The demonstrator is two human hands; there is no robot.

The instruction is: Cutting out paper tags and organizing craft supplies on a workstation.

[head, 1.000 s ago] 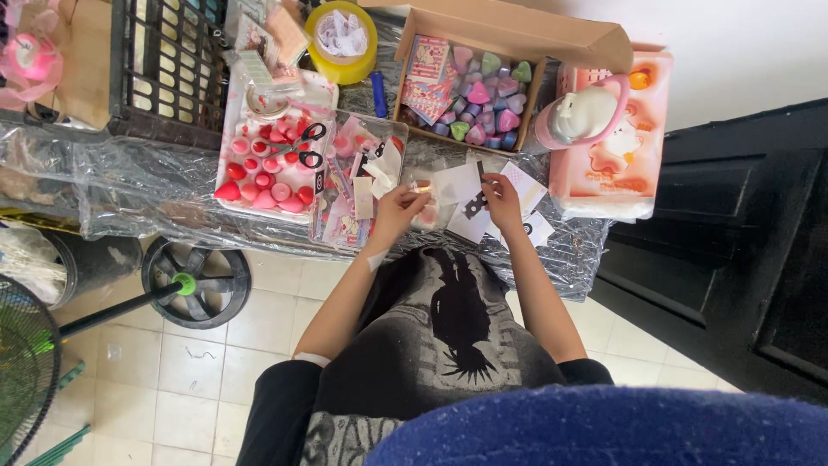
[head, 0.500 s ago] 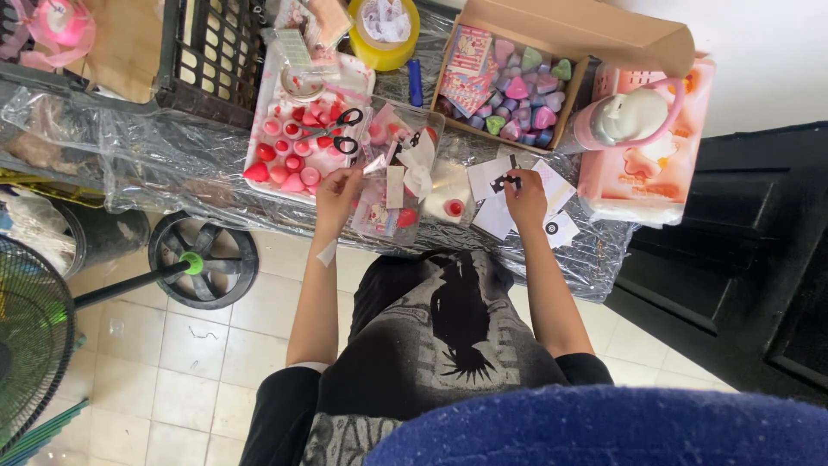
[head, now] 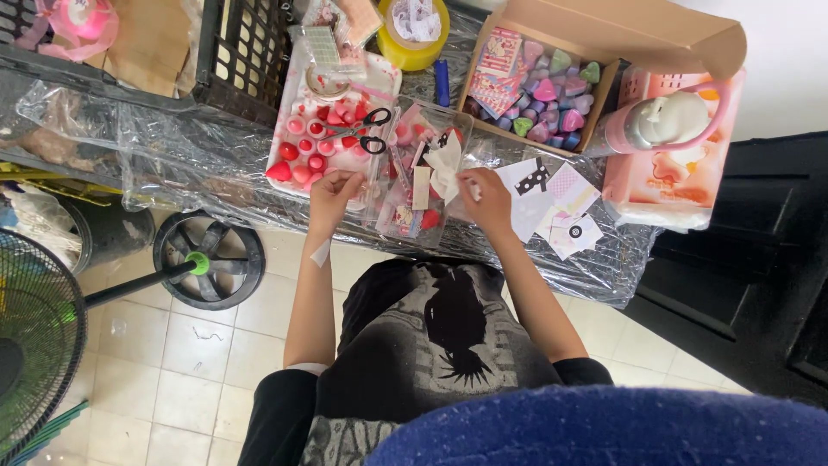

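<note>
Right hand (head: 487, 197) pinching one white bow (head: 447, 164)

Crowded table: tray (head: 285, 129), clear box (head: 405, 220) and paper cards (head: 552, 207) hem both hands; apparently only its near edge (head: 216, 185) lies open.

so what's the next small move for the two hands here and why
Probably bring the left hand across to the white paper piece that the right hand pinches. The left hand sits apart at the tray edge, fingers pinched on something too small to tell, and the paper hangs by one edge.
</note>
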